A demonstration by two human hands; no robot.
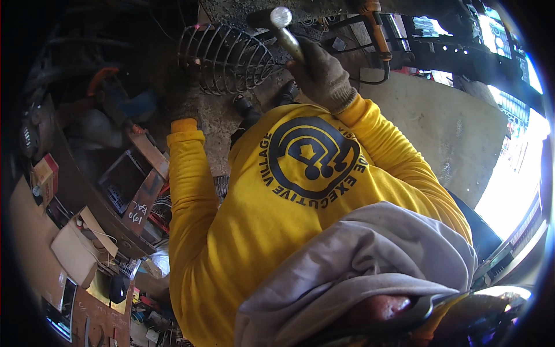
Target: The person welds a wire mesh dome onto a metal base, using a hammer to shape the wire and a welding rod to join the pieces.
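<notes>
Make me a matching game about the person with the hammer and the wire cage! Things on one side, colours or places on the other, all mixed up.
Things:
1. hammer
2. wire cage
3. long-sleeved shirt
4. cloth

Colours or places:
A. yellow
B. grey, draped low in the picture
C. gripped in the gloved right hand
D. held by the gloved left hand

Pairs: 1-C, 2-D, 3-A, 4-B

The wire cage (225, 58) lies left of the hammer (284, 30), apparently on the ground (428, 121).
</notes>
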